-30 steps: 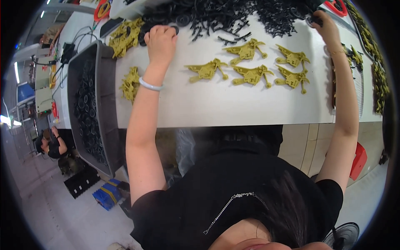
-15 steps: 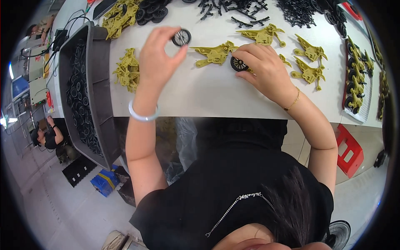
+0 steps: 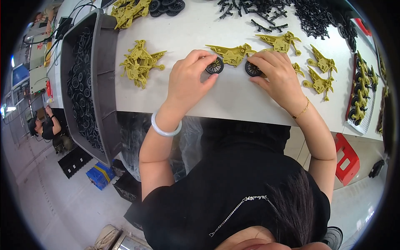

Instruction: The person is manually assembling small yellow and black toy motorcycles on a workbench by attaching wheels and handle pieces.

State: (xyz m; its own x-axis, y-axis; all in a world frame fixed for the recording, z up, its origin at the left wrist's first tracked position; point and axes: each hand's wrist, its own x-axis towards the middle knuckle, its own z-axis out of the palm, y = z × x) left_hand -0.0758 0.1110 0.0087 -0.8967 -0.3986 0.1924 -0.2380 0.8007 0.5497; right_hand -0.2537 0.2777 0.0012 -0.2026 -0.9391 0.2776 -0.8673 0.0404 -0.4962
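Note:
My left hand [image 3: 187, 81] pinches a small black spoked toy wheel [image 3: 215, 66] between thumb and fingers. A second black spoked wheel [image 3: 252, 69] is gripped in my right hand [image 3: 278, 75], partly covered by the fingers. Just beyond both hands lies a yellow-green plastic toy motorcycle body [image 3: 233, 54]. The left wheel is close to that body's lower left edge, and the right wheel is by its right end; I cannot tell whether either one touches it. Behind my right hand lies another yellow-green body [image 3: 278, 41], its near side close to the knuckles.
Left of the table stands a grey bin [image 3: 106, 91] of black tyres. A pile of yellow-green bodies [image 3: 141, 62] lies near it. Black handlebar-like parts [image 3: 266, 12] are heaped at the back. More bodies [image 3: 320, 79] lie right, beside a tray of assembled toys [image 3: 361, 93].
My left hand has moved right with its wheel, close to the toy body. My right hand still grips its wheel. The whole view has shifted slightly.

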